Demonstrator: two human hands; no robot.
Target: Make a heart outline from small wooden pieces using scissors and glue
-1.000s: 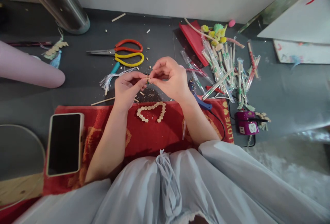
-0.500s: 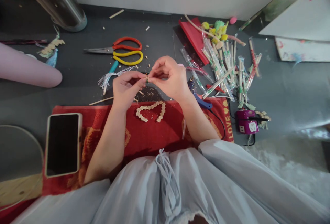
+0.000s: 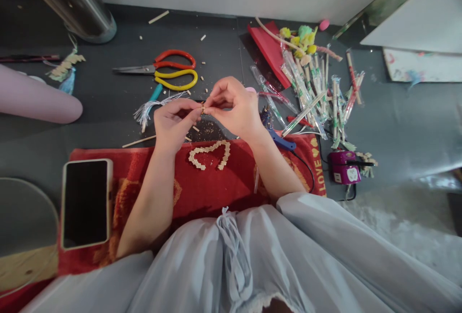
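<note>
Your left hand [image 3: 173, 123] and right hand [image 3: 234, 108] meet fingertip to fingertip above the dark grey floor [image 3: 108, 106], both pinching narrow on one tiny tan bead-like piece [image 3: 202, 108]; it's too small to tell whether it is a cut stick segment or a bead, or if a thread runs through it. At 6 o'clock from the pinch, well apart from the fingers, the heart-shaped outline of small cream segments [image 3: 209, 154] lies on the red patterned cloth [image 3: 202, 188]; the loop looks closed, so judging by that the heart shape is mostly done and the piece in hand is a further bit in progress, not yet laid down. At 12 o'clock from your hands sit the red-and-yellow-handled scissors [image 3: 169, 68], untouched. At 3 o'clock is the heap of clear-wrapped thin sticks [image 3: 317, 96], with a small purple device with a cord [image 3: 344, 169] at 4 o'clock. At 8 o'clock the white-cased phone with dark screen [image 3: 85, 203] rests on the cloth. A white tassel with teal handle [image 3: 149, 106] lies at 9 o'clock, just beside the left hand. Loose offcuts dot the floor near the scissors.
</note>
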